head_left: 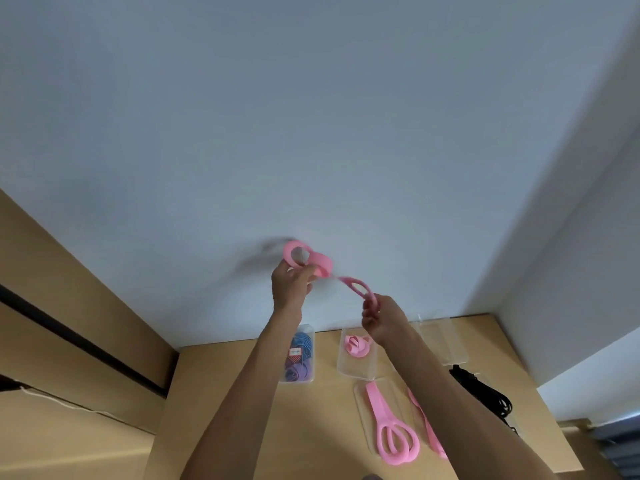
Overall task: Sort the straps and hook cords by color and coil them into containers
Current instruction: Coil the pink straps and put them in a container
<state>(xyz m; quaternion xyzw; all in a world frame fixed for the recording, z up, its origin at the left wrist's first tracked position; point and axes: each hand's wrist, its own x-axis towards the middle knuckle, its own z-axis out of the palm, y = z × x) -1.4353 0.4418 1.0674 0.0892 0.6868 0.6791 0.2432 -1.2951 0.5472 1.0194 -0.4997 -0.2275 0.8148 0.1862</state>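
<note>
Head view: both hands gripping a pink strap (313, 263); pink coil (356, 345) in clear container (353, 370).

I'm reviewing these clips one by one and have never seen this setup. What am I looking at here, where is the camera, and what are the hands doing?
There is no machine: a person works with bare hands, filmed by one wide-angle camera worn on the head, so the arms reach up into the picture from below. The left hand grips the coiled end of a pink strap, and the right hand pinches its other end, both raised in front of the wall. Below them is a wooden table. On it stand clear containers: one with blue and purple straps, one with a coiled pink strap, and one that looks empty. Nearer lie loose pink straps on a clear lid or tray, and black cords to the right.
</note>
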